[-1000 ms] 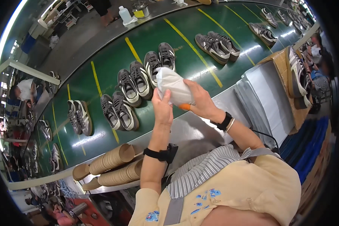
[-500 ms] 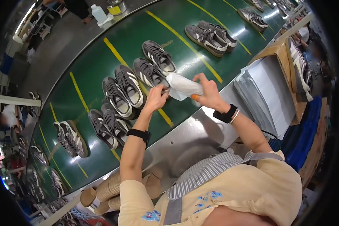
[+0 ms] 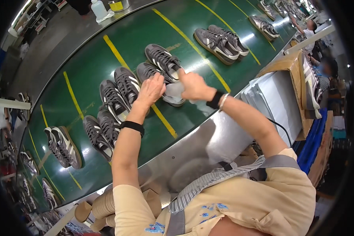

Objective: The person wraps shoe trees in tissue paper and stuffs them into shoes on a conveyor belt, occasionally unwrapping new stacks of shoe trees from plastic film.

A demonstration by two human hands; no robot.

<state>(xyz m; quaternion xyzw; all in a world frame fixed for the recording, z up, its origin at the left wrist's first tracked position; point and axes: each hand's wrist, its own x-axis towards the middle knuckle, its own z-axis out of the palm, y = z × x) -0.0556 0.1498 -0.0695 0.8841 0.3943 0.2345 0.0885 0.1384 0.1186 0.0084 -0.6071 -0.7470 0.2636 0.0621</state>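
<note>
A grey sneaker [image 3: 146, 70] with white stripes lies on the green conveyor belt, its opening turned toward me. Fingers of my left hand [image 3: 153, 89] are curled closed at its tongue and laces. Into the opening of that sneaker my right hand [image 3: 193, 86] presses a wad of white tissue paper [image 3: 174, 90], gripping its right side; part of the paper is inside and the fingertips are partly hidden. Just beyond lies the matching sneaker [image 3: 158, 55], close to my right hand's fingers.
Other pairs of sneakers [image 3: 116, 96] stand along the green belt [image 3: 177, 126], which has yellow cross lines. A carton [image 3: 281, 65] at right has a stack of white paper sheets [image 3: 273, 102] beside it. A metal ledge [image 3: 192, 145] runs before me, with rolled brown inserts [image 3: 104, 202] below.
Both hands have moved slightly, the right one down and left, bringing the paper wad from above the belt into the sneaker's opening. The shoes on the belt have shifted a little left.
</note>
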